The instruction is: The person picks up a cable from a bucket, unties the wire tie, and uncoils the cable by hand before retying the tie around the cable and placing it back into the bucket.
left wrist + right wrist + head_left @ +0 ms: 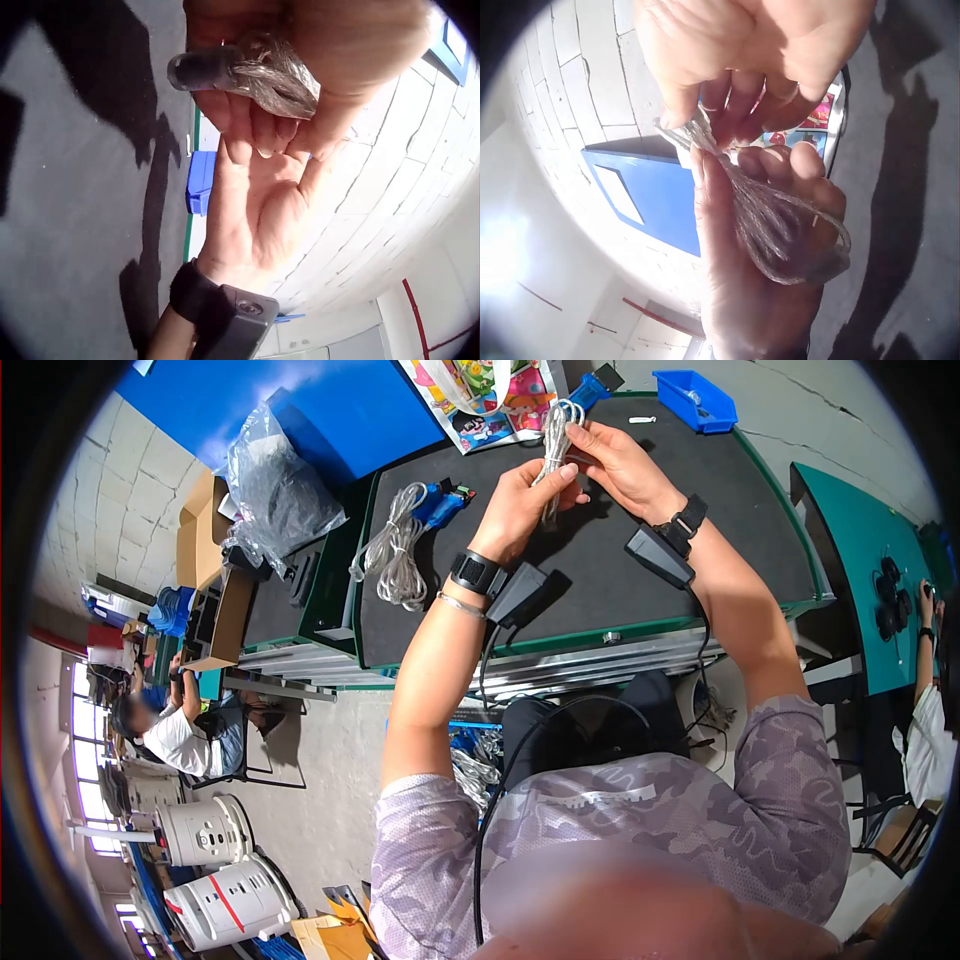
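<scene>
A coiled bundle of clear-grey cable (556, 438) is held up in both hands above the dark work mat. My left hand (512, 508) grips its lower part, the thumb lying along the loops, as the right wrist view shows of the coil (769, 229). My right hand (628, 468) pinches the upper end between thumb and fingers. In the left wrist view a dark cylindrical end (201, 69) sticks out beside the cable loops (281, 82). Just behind the hands lies a blue connector (592, 390) with a black end.
Another grey cable coil (400, 550) with blue connectors (440, 503) lies left on the mat (610, 585). Behind are a colourful bag (490, 425) and a blue bin (697, 402). Clear plastic bagging (275, 490) and a cardboard box (203, 525) stand left. Other people sit at both sides.
</scene>
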`<state>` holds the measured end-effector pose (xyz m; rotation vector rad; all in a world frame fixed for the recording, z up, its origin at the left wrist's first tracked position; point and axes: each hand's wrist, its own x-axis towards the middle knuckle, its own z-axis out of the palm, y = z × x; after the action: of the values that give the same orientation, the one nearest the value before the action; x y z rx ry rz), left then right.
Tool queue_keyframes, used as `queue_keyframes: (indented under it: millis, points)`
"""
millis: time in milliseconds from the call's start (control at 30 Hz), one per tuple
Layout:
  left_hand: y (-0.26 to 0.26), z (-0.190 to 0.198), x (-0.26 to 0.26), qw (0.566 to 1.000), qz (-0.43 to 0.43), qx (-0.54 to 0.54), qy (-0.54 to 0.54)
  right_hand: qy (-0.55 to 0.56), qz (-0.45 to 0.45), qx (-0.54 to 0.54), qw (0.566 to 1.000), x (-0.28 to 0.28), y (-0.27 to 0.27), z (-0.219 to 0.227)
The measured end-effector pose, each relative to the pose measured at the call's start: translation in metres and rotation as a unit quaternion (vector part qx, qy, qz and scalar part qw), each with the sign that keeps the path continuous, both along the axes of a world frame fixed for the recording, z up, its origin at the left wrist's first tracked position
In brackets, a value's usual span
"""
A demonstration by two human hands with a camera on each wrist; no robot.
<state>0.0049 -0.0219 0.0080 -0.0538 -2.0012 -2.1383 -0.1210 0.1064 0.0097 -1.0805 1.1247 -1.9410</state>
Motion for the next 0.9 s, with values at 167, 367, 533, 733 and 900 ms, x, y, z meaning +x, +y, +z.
queue_keyframes:
  millis: [167, 367, 533, 733, 900]
  points:
    - [0.002, -0.006, -0.006, 0.999, 0.027, -0.006, 0.022, -0.019, 0.017, -0.017, 1.0, -0.001, 0.002, 0.003]
    - [0.003, -0.005, -0.004, 0.951, 0.181, -0.251, 0.0, 0.048, 0.015, 0.019, 0.999, -0.004, 0.0, -0.001]
    - [0.005, 0.0, -0.002, 0.906, 0.231, -0.355, 0.007, 0.056, -0.022, 0.038, 0.997, -0.011, -0.006, -0.011]
    - [0.0, -0.005, -0.002, 0.947, 0.111, -0.3, -0.005, 0.075, -0.045, 0.023, 0.996, -0.014, -0.002, -0.009]
    - [0.002, -0.002, -0.001, 0.968, 0.08, -0.238, -0.021, 0.083, -0.061, 0.021, 0.994, -0.011, 0.002, -0.005]
